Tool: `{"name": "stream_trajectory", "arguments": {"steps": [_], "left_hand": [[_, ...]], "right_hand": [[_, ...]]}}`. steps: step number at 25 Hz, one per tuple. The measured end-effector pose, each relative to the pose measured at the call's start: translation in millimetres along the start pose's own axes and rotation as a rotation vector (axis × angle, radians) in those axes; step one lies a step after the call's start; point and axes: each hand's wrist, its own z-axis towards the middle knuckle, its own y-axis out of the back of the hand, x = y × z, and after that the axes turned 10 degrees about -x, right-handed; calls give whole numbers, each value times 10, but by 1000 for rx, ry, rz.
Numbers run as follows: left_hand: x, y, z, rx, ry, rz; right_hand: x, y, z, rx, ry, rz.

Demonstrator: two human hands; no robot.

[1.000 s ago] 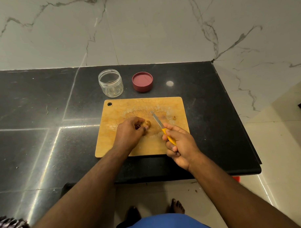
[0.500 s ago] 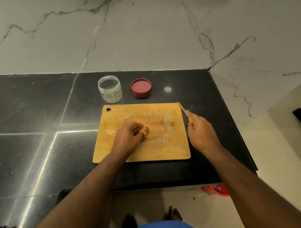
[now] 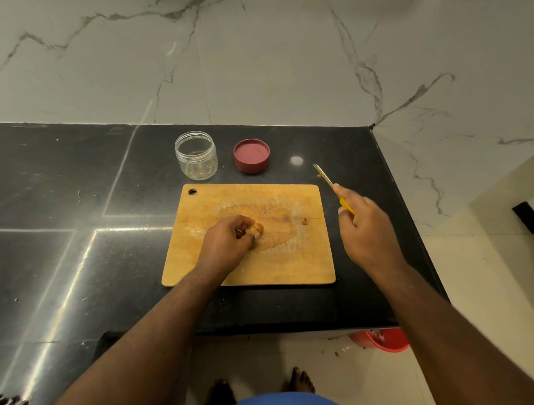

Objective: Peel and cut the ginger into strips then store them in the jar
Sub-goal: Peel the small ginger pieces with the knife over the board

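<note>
One jar (image 3: 196, 156), one lid (image 3: 251, 156), one cutting board (image 3: 249, 263), one knife (image 3: 330, 182), and perhaps two ginger pieces (image 3: 256, 228).

From my feed I see both forearms bare from elbow to wrist, no sleeves, watch or bracelet lines on them. The left hand (image 3: 227, 240) and right hand (image 3: 366, 229) wear no gloves. Below, a blue garment (image 3: 282, 404) covers the waist, and the two feet (image 3: 302, 381) are bare, without shoes.
</note>
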Motion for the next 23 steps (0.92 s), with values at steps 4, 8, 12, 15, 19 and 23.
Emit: {"name": "stream_trajectory", "arguments": {"steps": [4, 8, 12, 15, 19, 23], "left_hand": [[7, -10, -11, 6, 0, -2], [10, -6, -11, -14, 0, -18], [18, -16, -32, -3, -2, -13], [26, -24, -21, -5, -4, -15], [31, -19, -12, -12, -1, -22], [34, -30, -11, -9, 2, -19]], "right_hand": [[-60, -59, -33, 147, -50, -135], [-48, 33, -30, 6, 28, -44], [-146, -20, -113, 183, -45, -160], [-242, -9, -292, 300, -162, 121], [-332, -56, -434, 340, -212, 78], [-329, -79, -510, 151, -242, 58]]}}
